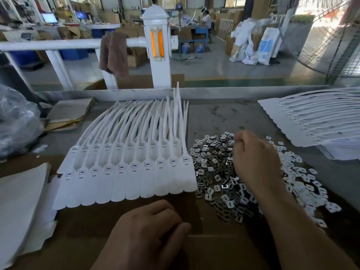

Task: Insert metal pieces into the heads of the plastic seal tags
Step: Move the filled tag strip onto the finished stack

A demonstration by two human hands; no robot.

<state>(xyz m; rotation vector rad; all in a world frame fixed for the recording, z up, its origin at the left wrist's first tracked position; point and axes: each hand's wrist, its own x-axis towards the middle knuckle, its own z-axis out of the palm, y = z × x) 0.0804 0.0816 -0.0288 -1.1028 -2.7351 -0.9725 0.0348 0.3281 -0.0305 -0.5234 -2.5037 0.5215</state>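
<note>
head view: right hand (257, 162) curled over metal pieces (213, 173) beside seal tags (134, 178).

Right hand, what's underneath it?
The right hand lies over the pile of metal pieces; pieces show around it. Whatever its curled fingers may hold is hidden.
</note>
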